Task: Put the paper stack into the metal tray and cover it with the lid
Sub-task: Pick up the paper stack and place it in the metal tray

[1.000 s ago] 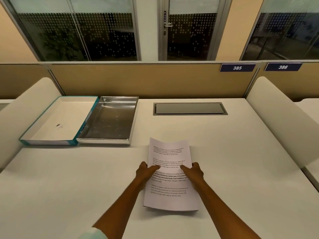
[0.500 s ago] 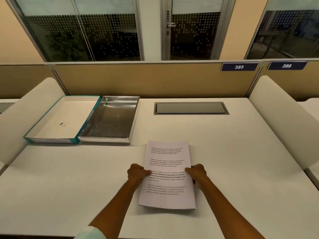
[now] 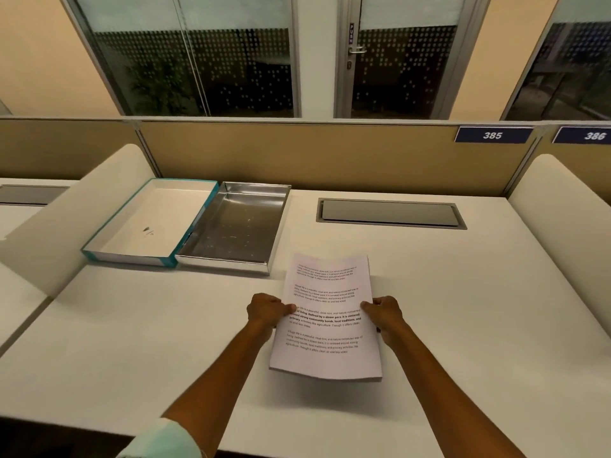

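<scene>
A stack of printed white paper (image 3: 325, 338) is held just above the white desk, its near edge lifted and casting a shadow. My left hand (image 3: 268, 311) grips its left edge and my right hand (image 3: 383, 313) grips its right edge. The empty metal tray (image 3: 274, 226) sits at the back left of the desk, a short way beyond the paper's far left corner. Touching the tray's left side lies the teal-edged lid (image 3: 99, 254), upside down with its white inside showing.
A grey cable hatch (image 3: 390, 213) is set into the desk at the back centre. White side dividers (image 3: 558, 206) stand at both sides and a tan partition (image 3: 314, 153) closes the back. Number plates 385 and 386 hang at the upper right.
Both hands slid from the paper's middle to its side edges and closed on them. The stack has risen slightly off the desk.
</scene>
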Motion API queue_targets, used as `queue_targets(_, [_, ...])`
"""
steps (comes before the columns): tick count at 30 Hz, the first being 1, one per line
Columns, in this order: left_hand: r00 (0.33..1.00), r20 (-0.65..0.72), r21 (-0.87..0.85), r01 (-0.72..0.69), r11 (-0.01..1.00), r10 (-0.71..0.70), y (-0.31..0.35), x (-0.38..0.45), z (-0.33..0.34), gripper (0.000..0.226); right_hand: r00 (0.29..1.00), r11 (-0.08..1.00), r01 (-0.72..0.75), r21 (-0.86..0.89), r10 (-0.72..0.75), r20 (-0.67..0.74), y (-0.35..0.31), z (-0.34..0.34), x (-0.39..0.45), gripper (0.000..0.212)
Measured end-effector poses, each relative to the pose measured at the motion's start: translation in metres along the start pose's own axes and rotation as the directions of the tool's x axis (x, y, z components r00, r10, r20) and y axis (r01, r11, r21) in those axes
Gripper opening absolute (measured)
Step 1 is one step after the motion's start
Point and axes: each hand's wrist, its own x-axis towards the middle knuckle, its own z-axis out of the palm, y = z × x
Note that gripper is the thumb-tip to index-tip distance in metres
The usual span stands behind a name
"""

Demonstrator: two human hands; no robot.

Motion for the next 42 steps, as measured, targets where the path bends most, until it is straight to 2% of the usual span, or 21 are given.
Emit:
queue_targets(5, [0.995, 0.013, -0.034, -0.097, 0.995, 0.098, 0.031, 0.03, -0.037, 0.021, 0.997, 0.995, 0.079, 0.059, -0.079, -0.014, -0.048, 0.026, 0.004, 0.02])
queue_targets(9, [0.99, 0.035, -0.068, -0.137, 0.988, 0.14, 0.055, 0.059, -0.071, 0.028, 0.993, 0.99, 0.114, 0.08, -0.112, -0.029, -0.09, 0.056, 0.012, 0.032])
queue_targets(14, [0.984, 0.072, -0.083, -0.158, 0.984, 0.164, 0.073, 0.105, -0.123, 0.039, 0.99, 0.987, 0.135, 0.083, -0.131, -0.044, -0.139, 0.107, 0.027, 0.033])
queue_targets(20, [0.975, 0.1, -0.003, -0.201, 0.98, 0.2, 0.085, 0.164, -0.181, 0.021, 0.987, 0.984, 0.154, 0.085, -0.149, -0.063, -0.177, 0.174, 0.046, 0.031])
queue_targets(23, [0.977, 0.068, 0.072, -0.206, 0.976, 0.202, 0.089, 0.187, -0.2, 0.024, 0.987, 0.984, 0.152, 0.088, -0.147, -0.066, -0.189, 0.202, 0.054, 0.03])
queue_targets(30, [0.986, 0.05, 0.138, -0.162, 0.977, 0.156, 0.097, 0.235, -0.22, 0.025, 0.987, 0.99, 0.138, 0.022, -0.135, -0.09, -0.213, 0.243, 0.08, 0.022])
queue_targets(39, [0.989, 0.055, 0.187, -0.142, 0.972, 0.134, 0.108, 0.299, -0.218, 0.027, 0.99, 0.997, 0.071, -0.039, -0.075, -0.123, -0.23, 0.276, 0.127, 0.036])
queue_targets(42, [0.992, 0.055, 0.162, -0.125, 0.979, 0.118, 0.106, 0.321, -0.217, 0.025, 0.989, 0.997, 0.049, -0.057, -0.057, -0.136, -0.232, 0.287, 0.145, 0.034])
